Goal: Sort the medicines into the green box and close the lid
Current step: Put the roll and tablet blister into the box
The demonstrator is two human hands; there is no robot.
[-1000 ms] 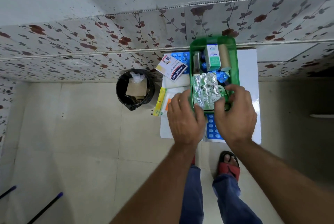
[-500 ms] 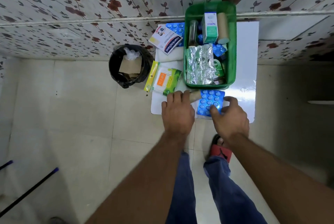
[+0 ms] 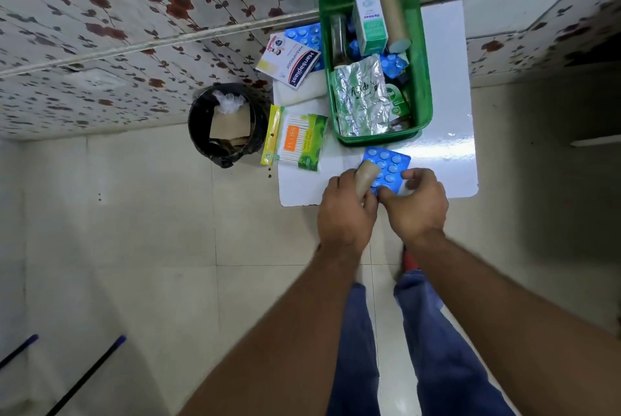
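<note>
We hold the tan cardboard tube [image 3: 365, 176] in our left hand [image 3: 346, 214]; right hand [image 3: 416, 207] pinches the blue blister strip [image 3: 388, 168]; the open green plastic box [image 3: 424, 86] lies directly ahead.

I see both hands have left the green plastic box [image 3: 424, 86]. Now my left hand [image 3: 346, 210] grips a beige cardboard tube [image 3: 365, 177], and my right hand [image 3: 416, 205] pinches the blue blister pack [image 3: 388, 167].

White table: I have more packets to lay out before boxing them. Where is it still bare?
Bare: the table's right strip beside the green box, and the near left corner below the cotton buds. Crowded: left of the box, and around both hands at the blue blister pack.
</note>
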